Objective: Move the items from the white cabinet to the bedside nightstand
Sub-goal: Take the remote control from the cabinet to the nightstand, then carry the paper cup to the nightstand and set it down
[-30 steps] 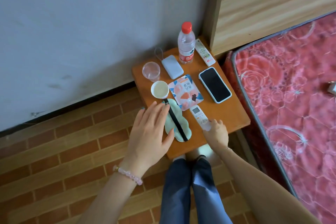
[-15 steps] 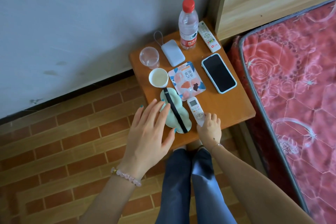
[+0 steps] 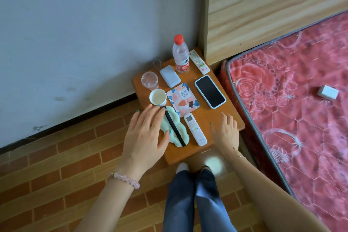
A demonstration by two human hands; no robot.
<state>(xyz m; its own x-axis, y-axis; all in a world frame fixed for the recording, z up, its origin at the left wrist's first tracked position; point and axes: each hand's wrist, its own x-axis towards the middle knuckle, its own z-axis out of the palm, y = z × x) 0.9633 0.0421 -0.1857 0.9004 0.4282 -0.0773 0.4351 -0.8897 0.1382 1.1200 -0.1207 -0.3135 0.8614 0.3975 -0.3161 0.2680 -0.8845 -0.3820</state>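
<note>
two hands hover flat over the near edge of the nightstand (image 3: 228,117), both with fingers spread and gripping nothing. the left hand (image 3: 145,137) hangs over the near left corner, its fingertips overlapping the left side of the mint eye mask (image 3: 178,132), though whether they actually press on it cannot be told. the right hand (image 3: 225,133) is over the near right part of the wooden top, just to the right of the small white remote (image 3: 194,129), with a gap between them

nine items lie on the nightstand. along the far edge stand a water bottle (image 3: 180,54) with a red cap, upright, and to its right a long white tv remote (image 3: 199,62) beside the wooden headboard (image 3: 273,11). left of the bottle lies a white power bank (image 3: 170,76) with a cord loop, and further left a clear plastic cup (image 3: 149,80). just nearer than that cup sits a white paper cup (image 3: 158,97). in the middle lies a patterned sachet (image 3: 183,99), and to its right a phone (image 3: 210,91) face up in a light blue case. the eye mask, black strap across it, and the small remote lie nearest

a pink bead bracelet (image 3: 125,180) circles the left wrist. to the right is a red floral mattress (image 3: 301,109) with a small white box (image 3: 327,93) on it
</note>
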